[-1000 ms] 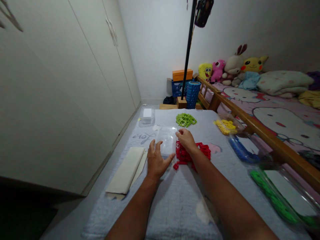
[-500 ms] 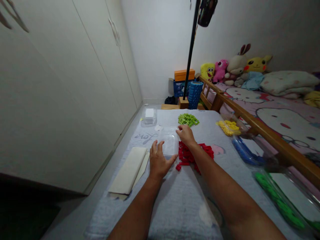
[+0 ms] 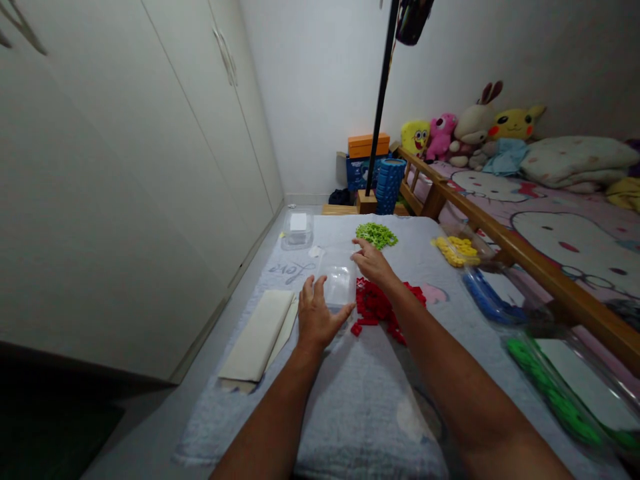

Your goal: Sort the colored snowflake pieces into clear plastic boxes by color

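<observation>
A clear plastic box (image 3: 340, 281) stands on the cloth in front of me, its see-through edges hard to make out. My left hand (image 3: 316, 319) curves round its near left corner, fingers on the left side and thumb along the front. At the far right edge of the box is my right hand (image 3: 374, 264), index finger stretched forward and thumb apart from it, touching what looks like the clear lid. Right beside the box lies a heap of red pieces (image 3: 373, 301), partly covered by my right forearm. Beyond the right hand is a pile of light green pieces (image 3: 376, 235).
Folded cream sheets (image 3: 257, 337) lie left. Another clear box (image 3: 299, 230) with a white card sits at the far left. Along the right edge are clear boxes with yellow pieces (image 3: 457, 251), blue pieces (image 3: 493, 297) and green pieces (image 3: 550, 393), beside a wooden bed rail (image 3: 530, 233).
My right index finger has stretched forward and parted from the thumb at the box's far right edge. The left hand stays around the box. The view has tilted slightly.
</observation>
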`<act>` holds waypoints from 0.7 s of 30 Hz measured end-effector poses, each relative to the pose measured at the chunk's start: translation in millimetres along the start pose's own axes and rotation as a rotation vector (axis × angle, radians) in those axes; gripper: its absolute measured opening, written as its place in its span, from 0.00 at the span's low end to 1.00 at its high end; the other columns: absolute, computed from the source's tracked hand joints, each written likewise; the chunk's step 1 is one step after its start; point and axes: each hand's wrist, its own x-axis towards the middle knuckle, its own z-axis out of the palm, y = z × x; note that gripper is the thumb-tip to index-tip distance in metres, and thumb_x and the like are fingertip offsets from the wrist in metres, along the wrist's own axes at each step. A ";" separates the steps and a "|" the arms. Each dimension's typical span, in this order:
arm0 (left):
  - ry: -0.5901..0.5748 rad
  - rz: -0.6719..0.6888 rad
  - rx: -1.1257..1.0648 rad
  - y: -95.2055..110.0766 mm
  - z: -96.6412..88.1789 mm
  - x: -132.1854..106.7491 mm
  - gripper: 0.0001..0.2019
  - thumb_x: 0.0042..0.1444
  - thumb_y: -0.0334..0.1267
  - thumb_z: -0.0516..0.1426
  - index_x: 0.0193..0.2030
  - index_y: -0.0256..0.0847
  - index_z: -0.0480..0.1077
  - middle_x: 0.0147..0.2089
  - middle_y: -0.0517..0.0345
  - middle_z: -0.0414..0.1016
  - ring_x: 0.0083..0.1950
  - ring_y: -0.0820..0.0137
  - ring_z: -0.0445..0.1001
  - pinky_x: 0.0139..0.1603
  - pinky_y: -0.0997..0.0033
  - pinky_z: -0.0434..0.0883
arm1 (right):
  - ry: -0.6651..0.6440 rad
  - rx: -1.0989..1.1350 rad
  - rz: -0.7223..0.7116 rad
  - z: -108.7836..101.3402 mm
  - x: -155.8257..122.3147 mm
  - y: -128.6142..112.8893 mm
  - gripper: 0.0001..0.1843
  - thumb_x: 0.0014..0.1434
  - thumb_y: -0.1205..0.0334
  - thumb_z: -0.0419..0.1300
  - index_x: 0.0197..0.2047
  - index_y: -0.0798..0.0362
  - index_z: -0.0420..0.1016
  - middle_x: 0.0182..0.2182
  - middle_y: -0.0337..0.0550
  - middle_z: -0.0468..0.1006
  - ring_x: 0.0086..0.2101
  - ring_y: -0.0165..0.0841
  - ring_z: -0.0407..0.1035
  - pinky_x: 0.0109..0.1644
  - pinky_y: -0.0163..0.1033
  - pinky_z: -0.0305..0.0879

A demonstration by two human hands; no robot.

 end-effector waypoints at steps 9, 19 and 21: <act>0.007 0.014 0.052 -2.3 2.3 1.1 0.39 0.49 0.57 0.66 0.62 0.39 0.64 0.67 0.35 0.60 0.67 0.45 0.63 0.65 0.44 0.64 | -0.050 0.023 0.019 1.9 -12.8 5.2 0.42 0.50 0.70 0.56 0.70 0.54 0.60 0.40 0.44 0.81 0.32 0.32 0.71 0.41 0.35 0.66; 0.025 0.023 0.023 -1.9 3.1 0.1 0.34 0.54 0.55 0.62 0.63 0.39 0.63 0.67 0.35 0.60 0.69 0.46 0.62 0.65 0.44 0.63 | -0.014 0.118 0.083 6.6 -19.1 14.9 0.38 0.54 0.58 0.63 0.68 0.51 0.61 0.45 0.47 0.80 0.38 0.34 0.73 0.44 0.38 0.68; 0.031 0.014 0.008 -1.7 3.8 -0.2 0.33 0.54 0.54 0.62 0.63 0.40 0.62 0.67 0.36 0.60 0.69 0.46 0.62 0.66 0.44 0.63 | -0.019 0.133 0.088 7.1 -21.2 16.1 0.38 0.54 0.58 0.64 0.67 0.51 0.61 0.47 0.49 0.79 0.41 0.35 0.73 0.45 0.40 0.69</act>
